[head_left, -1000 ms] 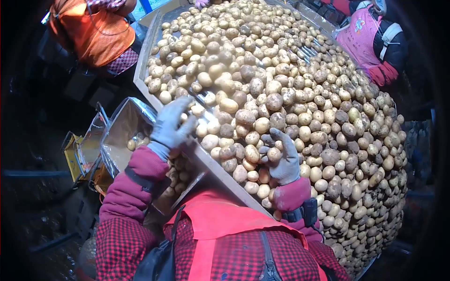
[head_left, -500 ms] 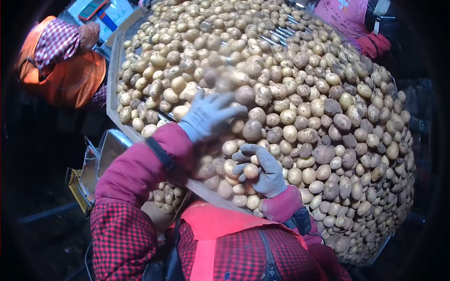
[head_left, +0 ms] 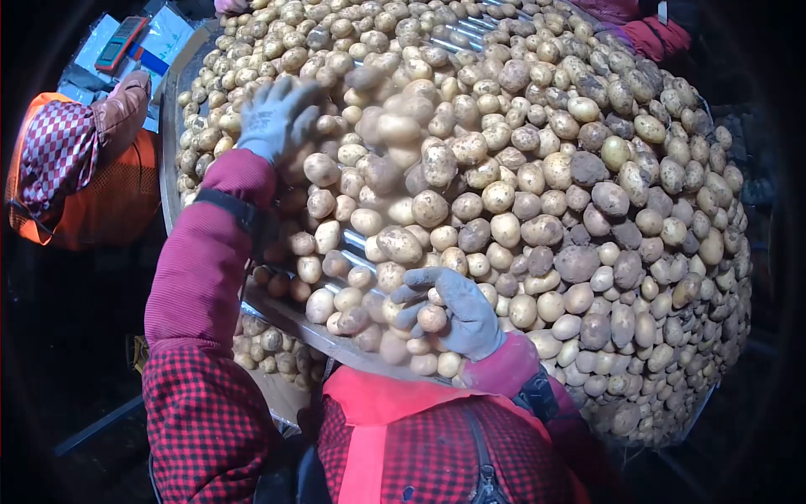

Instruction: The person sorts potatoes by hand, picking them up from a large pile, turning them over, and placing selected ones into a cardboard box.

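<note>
Potatoes are tan, jacket red-black-checked, left glove perhaps grey.

Piled with lots and lots of potatoes all over the bench, from the far side down to the near edge and thick all the way across to the right. Mixed up big and small, mostly round or egg-shaped, some pale yellow and clean, some brown and dirty, and a bit blurry in the middle. Bare only in little spots, near the far side and toward the front, with shiny metal bars peeking through between potatoes.
</note>
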Demonstrator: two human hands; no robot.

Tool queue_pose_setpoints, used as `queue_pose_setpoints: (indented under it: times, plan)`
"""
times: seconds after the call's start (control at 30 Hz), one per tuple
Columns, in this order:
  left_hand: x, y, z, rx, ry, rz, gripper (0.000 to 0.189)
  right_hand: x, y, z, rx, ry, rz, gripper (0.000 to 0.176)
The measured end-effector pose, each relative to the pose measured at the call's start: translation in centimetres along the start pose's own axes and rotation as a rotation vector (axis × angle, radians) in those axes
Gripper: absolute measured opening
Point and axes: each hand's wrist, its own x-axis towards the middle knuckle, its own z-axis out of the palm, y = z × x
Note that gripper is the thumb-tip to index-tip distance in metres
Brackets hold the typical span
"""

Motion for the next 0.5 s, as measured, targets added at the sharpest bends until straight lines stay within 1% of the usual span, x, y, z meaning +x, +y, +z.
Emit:
queue_pose_setpoints:
  times: [0.07,0.1,0.13,0.17,0.2,0.23,0.27,0.3,0.33,0.4,0.47,0.5]
  plan:
    - [1.0,-1.3,-0.2,0.025,-0.077,-0.15,0.054,-0.1,-0.4,0.1,-0.047,-0.008,-0.001,0.052]
    - [1.3,-0.5,-0.6,0.08,-0.08,-0.264,0.058,-0.2,-0.6,0.3,-0.085,-0.005,-0.004,0.052]
    - [1.6,0.1,-1.1,0.082,0.002,-0.207,0.056,-0.3,-0.9,0.8,-0.121,-0.001,-0.005,0.052]
    - [1.8,1.0,-1.3,-0.069,0.103,-0.082,0.054,-0.3,-1.1,1.6,-0.273,-0.006,-0.092,0.051]
    - [2.2,2.9,-2.7,-0.218,0.201,0.042,0.052,-0.3,-1.2,1.9,-0.218,0.002,-0.076,0.051]
    - [2.8,5.2,-4.6,-0.322,0.149,0.179,0.048,-0.2,-1.1,2.0,-0.164,0.007,-0.056,0.052]
    - [3.2,7.1,-4.6,-0.575,0.089,0.277,0.047,-0.1,-1.1,2.1,-0.115,0.013,-0.033,0.052]
    - [3.6,8.8,-4.5,-0.664,-0.016,0.336,0.05,-0.1,-1.0,2.0,-0.108,0.01,-0.039,0.053]
    - [4.2,10.5,-4.7,-0.742,-0.25,0.387,0.059,0.0,-0.9,1.8,-0.102,0.011,-0.047,0.053]
    - [2.9,13.3,-3.7,-0.774,-0.239,0.122,0.065,-0.2,-0.5,1.2,-0.077,0.0,-0.052,0.054]
    - [2.1,13.0,-3.8,-0.753,-0.263,0.134,0.062,0.0,-0.3,0.6,-0.033,-0.026,-0.061,0.054]
    - [1.2,12.6,-4.6,-0.718,-0.346,0.086,0.054,-0.2,-0.4,0.9,-0.001,-0.008,-0.05,0.053]
